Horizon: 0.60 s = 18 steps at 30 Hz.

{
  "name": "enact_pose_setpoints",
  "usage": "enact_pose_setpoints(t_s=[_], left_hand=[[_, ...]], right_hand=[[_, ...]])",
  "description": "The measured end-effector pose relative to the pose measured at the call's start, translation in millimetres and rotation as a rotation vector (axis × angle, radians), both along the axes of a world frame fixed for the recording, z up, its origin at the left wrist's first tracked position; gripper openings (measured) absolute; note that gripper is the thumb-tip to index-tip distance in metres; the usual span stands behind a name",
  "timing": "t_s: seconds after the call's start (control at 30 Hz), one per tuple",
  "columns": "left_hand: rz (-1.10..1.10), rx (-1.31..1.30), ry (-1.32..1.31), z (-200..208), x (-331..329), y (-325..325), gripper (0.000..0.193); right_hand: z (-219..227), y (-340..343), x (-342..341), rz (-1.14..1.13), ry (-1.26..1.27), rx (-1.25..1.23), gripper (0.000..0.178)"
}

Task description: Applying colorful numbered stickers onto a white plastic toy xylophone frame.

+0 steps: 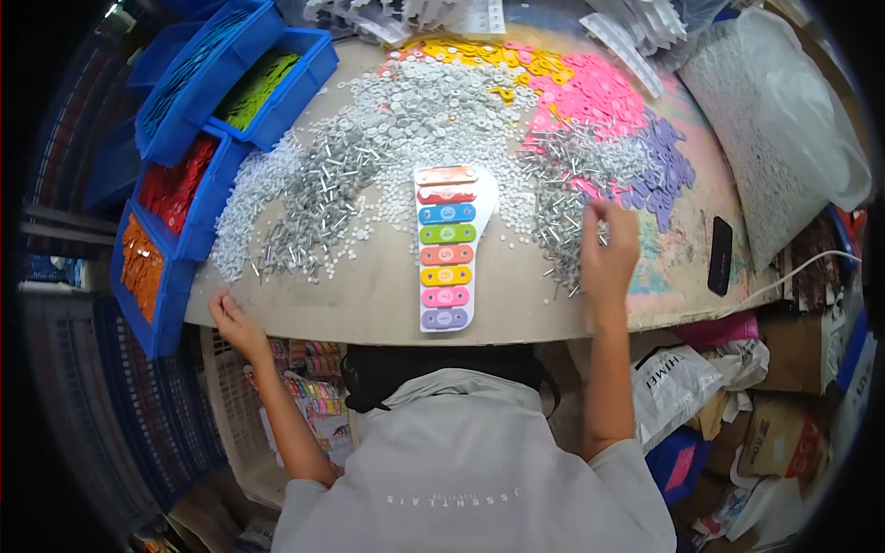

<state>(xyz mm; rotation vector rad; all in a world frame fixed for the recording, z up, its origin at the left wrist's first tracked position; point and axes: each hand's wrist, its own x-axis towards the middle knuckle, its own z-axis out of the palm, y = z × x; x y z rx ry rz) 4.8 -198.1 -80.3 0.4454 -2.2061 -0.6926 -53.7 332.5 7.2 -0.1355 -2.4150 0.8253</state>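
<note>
A toy xylophone [446,255] lies at the middle of the table, its coloured bars in a column on a white base. My right hand [612,247] is over the right pile of silver metal pins [560,241], thumb and fingers pinched; what they hold, if anything, is too small to make out. At the left table edge, my left hand [239,329] is closed with its fingertips together, beside the left heap of small white pieces [241,230]. Whatever is between those fingertips cannot be made out. Another pile of metal pins [324,189] lies beside that heap.
Blue bins [189,198] of coloured bars line the left edge. White rings [433,97], yellow bars [544,63], pink bars [599,92] and purple bars [659,170] cover the back. A black phone-like slab [721,256] and a large bag of small pieces [751,120] are at right.
</note>
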Motion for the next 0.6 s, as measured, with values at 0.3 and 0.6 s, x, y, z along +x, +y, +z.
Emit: enact_pose_setpoints(t_s=[0.3, 0.6], left_hand=[[-0.273, 0.360, -0.010, 70.6, -15.8, 143.2, 0.015], [-0.720, 0.526, -0.297, 89.2, -46.8, 196.8, 0.011]], right_hand=[[-5.8, 60.3, -49.4, 0.030, -0.171, 0.166, 0.008], [-12.0, 53.0, -57.9, 0.031, -0.305, 0.222, 0.011]])
